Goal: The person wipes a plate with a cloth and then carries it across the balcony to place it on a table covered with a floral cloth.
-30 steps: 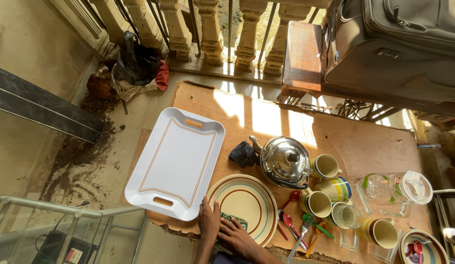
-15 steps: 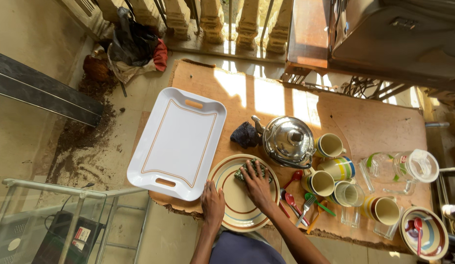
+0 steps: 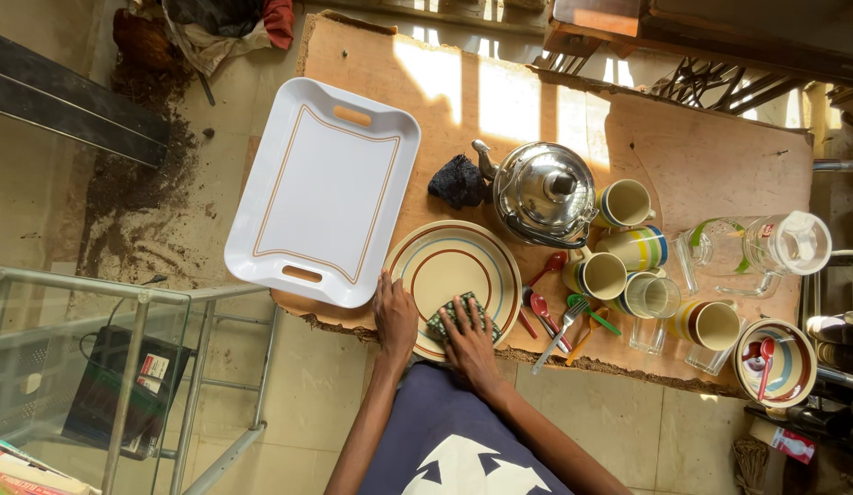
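A cream plate (image 3: 454, 266) with brown, blue and yellow rings lies on the wooden board (image 3: 701, 156) near its front edge. My left hand (image 3: 394, 312) presses flat on the plate's left rim. My right hand (image 3: 470, 341) holds a dark green scouring pad (image 3: 452, 313) against the plate's near part.
A white tray (image 3: 321, 192) lies left of the plate. Behind it stand a steel kettle (image 3: 541, 191) and a dark cloth (image 3: 456, 181). To the right are striped mugs (image 3: 632, 246), glasses, coloured spoons and a fork (image 3: 559, 321), a glass jug (image 3: 765, 246) and a bowl (image 3: 775, 362).
My right hand has drawn the scouring pad from the plate's far side to its near side. My left hand stays on the rim. The view has shifted down.
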